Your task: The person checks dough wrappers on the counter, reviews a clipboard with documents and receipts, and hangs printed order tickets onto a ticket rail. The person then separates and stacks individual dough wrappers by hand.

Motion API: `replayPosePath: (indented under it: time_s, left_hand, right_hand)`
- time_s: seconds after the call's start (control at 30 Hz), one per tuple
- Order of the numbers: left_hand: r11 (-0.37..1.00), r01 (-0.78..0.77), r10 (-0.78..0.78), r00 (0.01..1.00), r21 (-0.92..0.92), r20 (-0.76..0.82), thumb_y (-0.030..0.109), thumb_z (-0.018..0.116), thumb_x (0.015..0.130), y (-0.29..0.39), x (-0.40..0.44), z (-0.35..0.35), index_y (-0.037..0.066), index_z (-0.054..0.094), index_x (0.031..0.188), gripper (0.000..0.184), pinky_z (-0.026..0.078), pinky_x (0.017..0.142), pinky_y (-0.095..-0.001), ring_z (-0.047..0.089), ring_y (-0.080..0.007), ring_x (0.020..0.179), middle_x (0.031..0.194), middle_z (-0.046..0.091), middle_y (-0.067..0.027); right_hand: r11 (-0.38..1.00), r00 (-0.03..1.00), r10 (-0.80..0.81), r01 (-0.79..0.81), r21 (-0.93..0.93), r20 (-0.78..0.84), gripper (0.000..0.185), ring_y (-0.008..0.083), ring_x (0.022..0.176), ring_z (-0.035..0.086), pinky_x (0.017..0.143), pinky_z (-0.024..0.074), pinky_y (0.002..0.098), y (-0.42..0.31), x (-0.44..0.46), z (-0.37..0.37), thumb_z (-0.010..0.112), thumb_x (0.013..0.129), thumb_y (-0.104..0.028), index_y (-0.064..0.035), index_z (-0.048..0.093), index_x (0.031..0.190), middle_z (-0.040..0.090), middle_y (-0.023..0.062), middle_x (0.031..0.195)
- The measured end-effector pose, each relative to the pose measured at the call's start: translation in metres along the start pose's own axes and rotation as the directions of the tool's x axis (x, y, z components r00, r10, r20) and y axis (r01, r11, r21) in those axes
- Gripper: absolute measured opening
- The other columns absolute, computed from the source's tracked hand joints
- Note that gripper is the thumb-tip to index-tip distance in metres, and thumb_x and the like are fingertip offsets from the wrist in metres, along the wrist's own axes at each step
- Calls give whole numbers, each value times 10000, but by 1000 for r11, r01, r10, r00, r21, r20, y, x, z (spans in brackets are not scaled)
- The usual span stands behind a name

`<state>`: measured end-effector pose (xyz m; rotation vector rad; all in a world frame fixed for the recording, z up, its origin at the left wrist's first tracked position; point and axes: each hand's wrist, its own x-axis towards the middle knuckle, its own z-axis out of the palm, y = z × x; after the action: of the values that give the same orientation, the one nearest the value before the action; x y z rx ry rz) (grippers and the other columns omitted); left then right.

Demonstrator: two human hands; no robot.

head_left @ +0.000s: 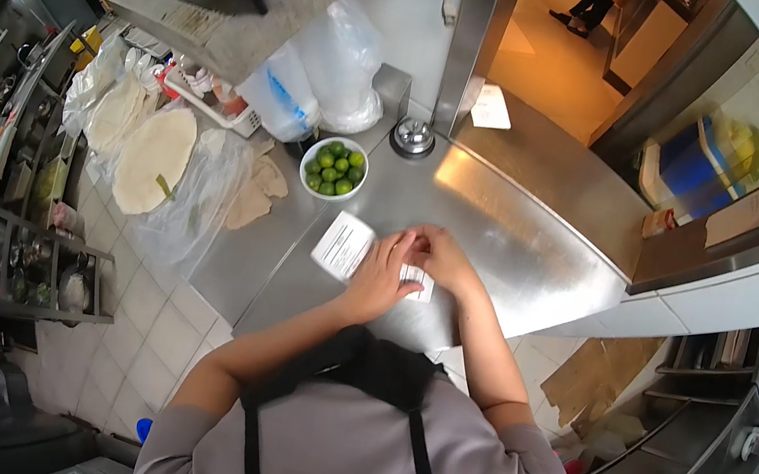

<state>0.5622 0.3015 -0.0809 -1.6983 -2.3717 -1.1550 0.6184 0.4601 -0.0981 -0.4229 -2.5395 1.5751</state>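
Observation:
A printed white paper slip point(343, 246) lies on the steel counter point(293, 268). My left hand point(380, 276) rests over the slip's right part, palm down, with its fingers stretched out. Touching its fingertips, my right hand point(442, 258) has its fingers bent inward over the paper's right end; what they hold, if anything, is hidden. More printed paper shows below the two hands. Just beyond the slip stands a white bowl point(304, 179) of green limes point(336, 168).
A metal call bell point(413, 138) stands behind the bowl. Plastic bags point(338, 67), flatbreads point(155, 159) and a white basket point(243, 120) are at the left. Another paper point(493, 107) lies on the pass-through ledge. A person's legs point(590, 8) show beyond the opening.

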Motion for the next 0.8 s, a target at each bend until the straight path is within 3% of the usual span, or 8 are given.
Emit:
replayPosePath:
  time_s: [0.13, 0.17, 0.27, 0.4, 0.53, 0.63, 0.73, 0.8]
  left_hand:
    - [1000, -17, 17, 1000, 1, 7, 250, 754, 641, 12, -1, -10, -4, 282, 1313, 860, 366, 904, -422, 423, -363, 1079, 1239, 386, -182]
    - [1000, -13, 13, 1000, 23, 23, 249, 747, 650, 14, 0, -15, -6, 301, 1302, 830, 363, 911, -420, 424, -357, 1086, 1228, 403, -178]
    - [989, -34, 22, 997, 145, 79, 225, 675, 732, 5, 4, -24, -6, 390, 1250, 635, 348, 944, -417, 428, -330, 1121, 1215, 457, -162]
    - [965, -159, 124, 978, 209, 169, 113, 547, 804, -27, -2, -24, 23, 501, 1163, 373, 346, 953, -409, 457, -267, 1138, 1178, 528, -111]
    - [961, -172, 128, 971, 218, 200, 31, 515, 785, -29, -2, -23, 32, 524, 1167, 382, 347, 973, -382, 447, -257, 1159, 1241, 501, -84]
    - [949, -179, 127, 970, 260, 206, 42, 516, 770, -30, 0, -20, 46, 512, 1192, 422, 353, 964, -366, 434, -258, 1172, 1254, 490, -76]
    - [951, -175, 104, 957, 253, 272, 146, 535, 795, -36, -2, -17, 61, 493, 1222, 437, 328, 988, -401, 406, -262, 1199, 1282, 465, -83]
    - [933, -224, 144, 950, 283, 278, 337, 580, 785, -36, -4, -22, 95, 470, 1259, 544, 259, 1021, -499, 344, -298, 1248, 1319, 424, -104]
  right_hand:
    - [990, 990, 108, -98, -105, 95, 256, 303, 715, 583, 672, 449, 380, -27, -16, -2, 727, 610, -106, 11, 620, 811, 612, 171, 733]
    - [985, 999, 26, -19, -173, 40, 214, 327, 715, 589, 660, 451, 386, -16, -17, 3, 710, 625, -98, 25, 613, 770, 616, 184, 752]
    - [966, 996, 69, -79, -247, -51, 209, 352, 720, 592, 656, 456, 388, -29, -27, -9, 688, 643, -86, 33, 608, 795, 621, 194, 778]
    - [969, 980, 190, -198, -148, -65, 192, 280, 708, 619, 635, 467, 358, -9, -24, -33, 676, 660, -73, 14, 618, 821, 632, 174, 761]
    - [962, 964, 261, -265, -68, -59, 146, 232, 686, 617, 615, 469, 331, -17, -28, -43, 669, 657, -28, 5, 610, 786, 635, 149, 741]
    - [945, 973, 225, -229, -232, -42, 122, 220, 672, 613, 602, 466, 328, -11, -36, -52, 659, 666, -24, -1, 596, 767, 632, 142, 724]
    - [958, 970, 98, -152, -242, -221, 73, 166, 667, 584, 590, 454, 296, -18, -40, -99, 626, 746, -30, -12, 576, 796, 614, 83, 712]
    - [977, 812, -207, 205, -66, -546, 28, 93, 661, 525, 576, 425, 239, -74, -26, -149, 571, 834, -51, -27, 561, 847, 563, 8, 708]
